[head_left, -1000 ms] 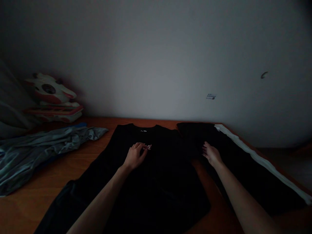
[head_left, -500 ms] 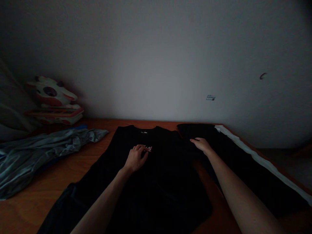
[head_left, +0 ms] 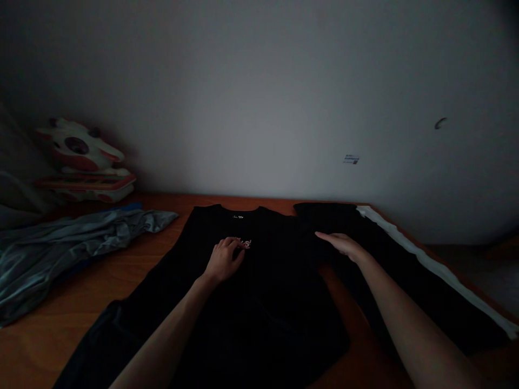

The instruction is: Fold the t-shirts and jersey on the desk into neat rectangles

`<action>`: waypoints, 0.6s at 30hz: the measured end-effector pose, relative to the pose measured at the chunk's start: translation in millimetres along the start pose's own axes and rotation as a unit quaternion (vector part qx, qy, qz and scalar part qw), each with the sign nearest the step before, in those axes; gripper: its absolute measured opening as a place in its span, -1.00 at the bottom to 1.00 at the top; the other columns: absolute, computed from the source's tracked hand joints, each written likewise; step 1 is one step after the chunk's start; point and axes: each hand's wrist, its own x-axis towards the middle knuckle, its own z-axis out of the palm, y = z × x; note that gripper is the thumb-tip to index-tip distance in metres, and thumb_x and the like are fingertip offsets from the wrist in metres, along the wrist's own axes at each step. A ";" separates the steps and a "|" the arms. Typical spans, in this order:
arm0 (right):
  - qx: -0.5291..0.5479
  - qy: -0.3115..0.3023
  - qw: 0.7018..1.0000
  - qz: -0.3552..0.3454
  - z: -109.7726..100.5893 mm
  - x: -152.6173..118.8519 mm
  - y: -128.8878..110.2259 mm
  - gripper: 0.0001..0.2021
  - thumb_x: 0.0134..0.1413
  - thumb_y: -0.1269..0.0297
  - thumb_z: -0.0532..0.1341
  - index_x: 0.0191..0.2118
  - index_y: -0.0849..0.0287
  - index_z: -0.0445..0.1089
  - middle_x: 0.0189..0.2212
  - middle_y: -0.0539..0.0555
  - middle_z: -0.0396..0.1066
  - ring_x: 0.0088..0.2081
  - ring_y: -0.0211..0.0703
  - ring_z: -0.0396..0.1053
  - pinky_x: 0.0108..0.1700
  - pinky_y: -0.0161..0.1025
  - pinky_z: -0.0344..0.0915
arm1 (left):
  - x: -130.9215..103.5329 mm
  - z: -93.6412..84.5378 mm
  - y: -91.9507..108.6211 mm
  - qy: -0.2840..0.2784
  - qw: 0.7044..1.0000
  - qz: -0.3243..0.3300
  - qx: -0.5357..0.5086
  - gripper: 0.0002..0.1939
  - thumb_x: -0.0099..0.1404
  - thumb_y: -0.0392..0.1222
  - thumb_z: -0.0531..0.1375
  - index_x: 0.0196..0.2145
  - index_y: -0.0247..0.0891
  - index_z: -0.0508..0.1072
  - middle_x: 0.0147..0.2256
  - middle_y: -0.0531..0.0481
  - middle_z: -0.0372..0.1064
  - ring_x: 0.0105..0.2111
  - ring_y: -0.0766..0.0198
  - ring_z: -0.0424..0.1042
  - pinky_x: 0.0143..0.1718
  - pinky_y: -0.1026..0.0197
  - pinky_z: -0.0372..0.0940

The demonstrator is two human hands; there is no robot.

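A black T-shirt [head_left: 279, 281] lies spread face up on the wooden table, its neckline toward the wall and a small light print [head_left: 245, 243] on its chest. My left hand [head_left: 224, 259] rests on the chest beside the print, covering part of it, with the fingers lightly bent and the thumb apart. Over the sleeve on the right side is my right hand [head_left: 341, 244], its fingers stretched out toward the shirt. Whether its fingertips touch the cloth is hard to tell in the dim light.
Another dark garment with a white edge [head_left: 421, 259] lies to the right. On the left are a crumpled grey cloth [head_left: 93, 232] and a cow-shaped toy keyboard [head_left: 85, 162]. The wooden table [head_left: 89, 292] meets a pale wall [head_left: 259, 108] at the back.
My right hand has shifted slightly right, and its fingers have straightened out. My left hand stays on the shirt's chest. The whole view has moved a little.
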 end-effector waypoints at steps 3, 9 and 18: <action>-0.011 -0.027 1.000 0.007 -3.0 -6.0 0.8 -0.70 -0.25 0.05 0.49 -0.53 0.19 0.53 -0.60 0.03 0.45 -0.43 -0.10 0.41 -0.33 -0.22 0.31 | 0.5 0.9 -0.2 0.000 1.000 0.003 -0.001 -0.80 0.40 -0.12 0.17 -0.09 -0.14 0.55 0.04 -0.14 0.47 0.05 -0.01 0.45 0.13 -0.13 0.32; 0.035 0.032 0.999 -0.006 4.0 -12.1 2.4 -0.82 -0.01 0.17 0.24 -0.40 0.18 0.47 -0.58 -0.01 0.41 -0.49 -0.18 0.37 -0.43 -0.28 0.27 | 0.7 -1.2 2.6 0.002 1.000 -0.005 -0.012 -0.81 0.40 -0.13 0.16 -0.12 -0.13 0.55 0.03 -0.13 0.47 0.04 0.01 0.45 0.12 -0.14 0.33; 0.024 0.138 0.983 -0.118 48.9 -38.9 -20.4 -0.51 -0.05 0.24 0.32 0.07 0.12 0.38 -0.05 0.18 0.52 0.06 0.08 0.46 0.10 -0.04 0.37 | 1.9 -9.8 9.7 0.040 0.995 0.036 -0.087 -0.81 0.39 -0.18 0.12 -0.14 -0.17 0.53 -0.08 -0.14 0.48 -0.04 0.08 0.47 0.10 -0.05 0.36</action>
